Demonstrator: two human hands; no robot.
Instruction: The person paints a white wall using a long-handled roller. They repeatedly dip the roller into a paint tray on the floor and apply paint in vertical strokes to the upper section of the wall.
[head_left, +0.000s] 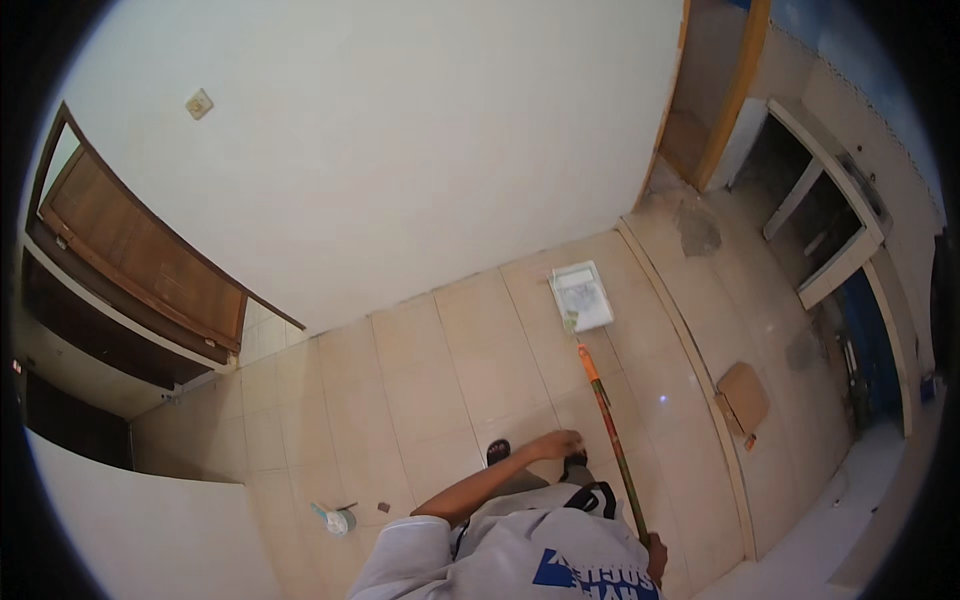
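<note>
My right hand (657, 559) is closed around the lower end of a long extension pole (617, 450), green and red with an orange tip. The pole slants forward to a paint roller's pale green handle (571, 321) at the near edge of a white paint tray (606, 300). White paint lies in the tray, and a pale roller cover seems to rest across its far part. Apart from the pole, my left hand (561, 445) hovers over my sandalled feet. Its fingers are loosely bent and blurred, with nothing visible in them.
A white wall (420, 165) rises beyond the tiled floor (420, 390). At left are a small tub of white material with a brush or scraper (340, 520) and a brown wooden door (142, 247). Right of a raised floor strip (694, 349) lies a cardboard piece (742, 397), near a counter (832, 195).
</note>
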